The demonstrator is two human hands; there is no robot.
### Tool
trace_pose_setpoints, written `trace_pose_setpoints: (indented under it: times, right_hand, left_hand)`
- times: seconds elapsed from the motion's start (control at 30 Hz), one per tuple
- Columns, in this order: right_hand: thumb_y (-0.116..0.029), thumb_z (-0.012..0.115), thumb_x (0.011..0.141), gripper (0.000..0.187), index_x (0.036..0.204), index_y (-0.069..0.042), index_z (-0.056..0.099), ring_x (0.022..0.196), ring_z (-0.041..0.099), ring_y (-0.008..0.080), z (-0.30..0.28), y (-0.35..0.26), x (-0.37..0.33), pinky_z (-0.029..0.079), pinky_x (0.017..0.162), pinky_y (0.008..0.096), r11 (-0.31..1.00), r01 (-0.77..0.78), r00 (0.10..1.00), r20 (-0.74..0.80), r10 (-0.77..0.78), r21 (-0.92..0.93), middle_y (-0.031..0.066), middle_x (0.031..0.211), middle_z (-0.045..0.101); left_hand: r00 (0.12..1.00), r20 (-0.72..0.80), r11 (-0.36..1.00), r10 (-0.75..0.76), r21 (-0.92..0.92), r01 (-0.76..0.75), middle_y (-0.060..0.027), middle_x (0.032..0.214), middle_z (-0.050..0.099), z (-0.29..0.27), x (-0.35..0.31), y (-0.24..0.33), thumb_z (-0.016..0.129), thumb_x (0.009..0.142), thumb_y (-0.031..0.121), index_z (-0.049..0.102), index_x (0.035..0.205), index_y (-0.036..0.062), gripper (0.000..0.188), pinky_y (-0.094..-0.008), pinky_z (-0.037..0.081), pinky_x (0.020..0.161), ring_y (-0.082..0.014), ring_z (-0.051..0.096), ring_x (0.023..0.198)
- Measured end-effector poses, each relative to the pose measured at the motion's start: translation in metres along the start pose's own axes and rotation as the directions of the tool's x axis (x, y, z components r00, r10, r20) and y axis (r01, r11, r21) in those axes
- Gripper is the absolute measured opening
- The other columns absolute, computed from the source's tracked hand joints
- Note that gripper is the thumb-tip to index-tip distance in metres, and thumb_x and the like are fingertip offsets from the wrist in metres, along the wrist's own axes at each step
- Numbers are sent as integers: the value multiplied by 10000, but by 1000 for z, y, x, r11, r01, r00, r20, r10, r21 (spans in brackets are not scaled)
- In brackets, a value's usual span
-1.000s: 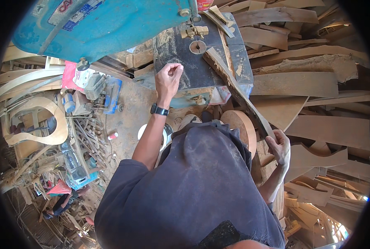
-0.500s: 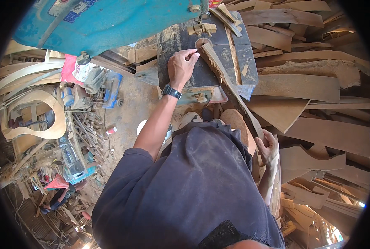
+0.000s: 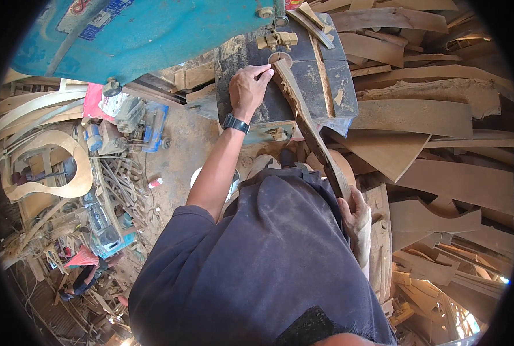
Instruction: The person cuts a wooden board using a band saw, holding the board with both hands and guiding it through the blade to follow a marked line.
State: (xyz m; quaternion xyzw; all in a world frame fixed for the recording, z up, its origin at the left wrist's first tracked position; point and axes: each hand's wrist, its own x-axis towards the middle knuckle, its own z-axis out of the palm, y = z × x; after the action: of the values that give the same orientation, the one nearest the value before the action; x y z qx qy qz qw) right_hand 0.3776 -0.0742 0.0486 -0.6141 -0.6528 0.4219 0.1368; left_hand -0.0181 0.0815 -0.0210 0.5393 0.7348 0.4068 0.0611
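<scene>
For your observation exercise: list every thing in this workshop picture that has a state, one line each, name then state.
Left hand: pressed on the plank's far end.
Right hand: gripping the plank's near end.
Plank: lying slanted across the saw table.
Saw table: dusty, carrying offcuts.
Wristwatch: strapped on.

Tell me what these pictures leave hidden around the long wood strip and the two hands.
- Head view: strip's near end, hidden in the right hand.
- Right forearm, hidden behind the dark shirt.
- Left hand's fingertips on the strip: too small to judge.
- Saw blade: too thin to make out.
</scene>
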Motion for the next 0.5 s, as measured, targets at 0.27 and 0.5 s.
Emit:
trace_pose_setpoints:
  times: [0.27,0.5]
  right_hand:
    - [-249,714,934,485,1366,-52,615,1080,724,405,1,-4,-2,573,907,431,1000,-12,998,54,13,-15,280,1129,724]
    - [-260,715,937,493,1375,-60,610,1077,722,410,3,-8,-4,574,904,438,1000,9,999,52,-8,-8,276,1117,726]
  left_hand:
    - [1000,-13,1000,5,-7,-5,-93,1002,785,-1,1,0,762,915,367,824,1046,150,261,-363,553,745,-256,717,815]
    - [999,-21,999,35,8,-34,-98,1013,787,-2,1,0,762,918,356,822,1052,145,257,-357,563,759,-264,735,835]
